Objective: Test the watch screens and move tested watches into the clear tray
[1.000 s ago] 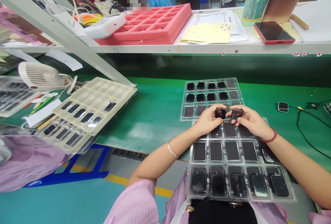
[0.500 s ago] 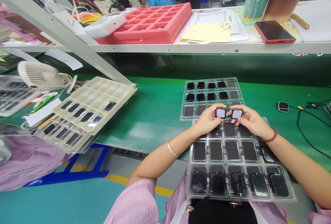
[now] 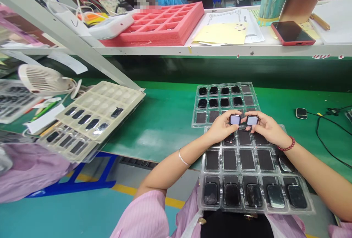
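Between its thumb and fingers, my left hand (image 3: 224,126) grips a smartwatch (image 3: 235,119) by its edges. A second smartwatch (image 3: 252,120) is held the same way in my right hand (image 3: 265,125). Both lit, pale screens face me, side by side and slightly apart. Beneath my hands lies a clear plastic tray (image 3: 230,172) with black-lined pockets. Several dark watch bodies (image 3: 232,194) fill its nearest row, and another sits under my left hand. Farther back, a second clear tray (image 3: 195,110) carries more dark watches (image 3: 213,102); my hands hide part of its front.
A watch (image 3: 301,113) with a black cable (image 3: 319,128) lies on the right of the green bench (image 3: 159,121). At left are stacked cream trays (image 3: 107,102) and a small fan (image 3: 44,80). The shelf above bears a pink foam tray (image 3: 189,29) and a phone (image 3: 293,33). People stand beyond.
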{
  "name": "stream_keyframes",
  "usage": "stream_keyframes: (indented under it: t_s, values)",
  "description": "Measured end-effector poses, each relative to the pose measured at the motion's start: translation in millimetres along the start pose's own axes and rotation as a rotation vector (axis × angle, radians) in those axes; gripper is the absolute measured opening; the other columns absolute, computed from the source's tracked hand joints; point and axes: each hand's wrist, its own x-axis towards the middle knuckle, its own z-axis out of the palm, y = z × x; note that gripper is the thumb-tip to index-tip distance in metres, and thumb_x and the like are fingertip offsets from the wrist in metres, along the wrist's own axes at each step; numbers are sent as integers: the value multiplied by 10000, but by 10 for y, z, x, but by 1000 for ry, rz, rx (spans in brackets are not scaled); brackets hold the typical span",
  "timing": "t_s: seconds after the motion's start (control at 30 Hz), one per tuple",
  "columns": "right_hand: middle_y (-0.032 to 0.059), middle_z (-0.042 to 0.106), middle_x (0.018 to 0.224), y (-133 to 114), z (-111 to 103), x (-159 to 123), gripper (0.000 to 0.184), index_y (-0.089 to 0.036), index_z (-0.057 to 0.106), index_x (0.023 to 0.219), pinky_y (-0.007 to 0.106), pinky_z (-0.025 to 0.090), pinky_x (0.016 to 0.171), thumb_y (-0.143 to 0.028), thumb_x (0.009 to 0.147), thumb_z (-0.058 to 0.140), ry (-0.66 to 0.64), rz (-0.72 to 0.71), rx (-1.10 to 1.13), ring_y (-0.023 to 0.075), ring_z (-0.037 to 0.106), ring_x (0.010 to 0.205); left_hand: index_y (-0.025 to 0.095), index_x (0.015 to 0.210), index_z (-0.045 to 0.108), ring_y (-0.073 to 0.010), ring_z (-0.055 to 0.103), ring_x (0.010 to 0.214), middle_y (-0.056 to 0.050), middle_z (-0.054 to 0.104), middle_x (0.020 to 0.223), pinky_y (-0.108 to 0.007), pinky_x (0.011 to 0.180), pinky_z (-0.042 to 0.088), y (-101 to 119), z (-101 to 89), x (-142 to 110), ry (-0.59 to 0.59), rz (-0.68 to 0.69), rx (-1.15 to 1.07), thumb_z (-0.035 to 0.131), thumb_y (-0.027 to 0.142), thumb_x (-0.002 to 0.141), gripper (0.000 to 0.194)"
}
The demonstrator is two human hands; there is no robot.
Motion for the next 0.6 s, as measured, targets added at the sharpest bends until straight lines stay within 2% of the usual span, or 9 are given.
stream_keyframes:
  t_s: [0.1,0.23,0.43,0.6]
  values:
    - [87,714,1090,-1,-3,-4,348,-226,579,1196,325,588,676,-183,851,602,-1,5,-29,193,718,792,155,1120,588,-100,579,740,-77,628,1079,-252,703,509,-11,-2,6,-15,2,-43,626,148,763,359]
    - [93,713,1103,3,-9,-6,342,-221,571,1205,322,587,679,-194,865,595,-3,8,-19,189,719,800,159,1140,581,-112,601,761,-86,632,1109,-266,719,519,-55,-10,17,-14,16,-44,637,147,764,380]
    - [97,717,1098,9,-10,-7,328,-213,569,1204,312,581,670,-192,877,578,-8,12,-12,176,718,787,176,1207,553,-110,606,729,-68,650,1041,-277,718,523,-57,-10,10,-14,16,-28,613,117,764,451]
    - [101,712,1101,9,-4,-5,324,-209,570,1202,312,580,673,-192,879,578,-8,3,-26,175,716,789,173,1219,546,-133,623,783,-86,633,1102,-288,715,526,-35,0,6,-3,20,-10,598,108,755,471]
